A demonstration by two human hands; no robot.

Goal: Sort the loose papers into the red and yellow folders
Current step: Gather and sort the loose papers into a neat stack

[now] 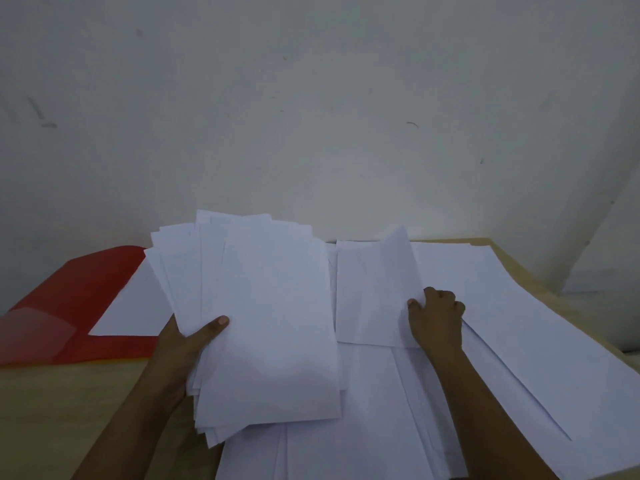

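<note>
Bare table [69, 393] lies open at the near left, in front of the red folder [72, 296]. A fanned stack of papers [270, 323], held up by the left hand [183, 344], blocks the middle. Loose sheets [519, 341] cover the right side (only a thin strip of tabletop shows along the far edge). The wall [311, 116] closes off the back.

Matt white paper sheets [273, 306], glossy red plastic folder [79, 299], smooth pale wood table [69, 393]

Held stack [263, 327]: we are seeing fanned white sheets lifted at frame centre.
Loose papers [502, 341]: white, lying spread across lower right.
Red folder [79, 299]: lying open at left, one white sheet inside.
</note>
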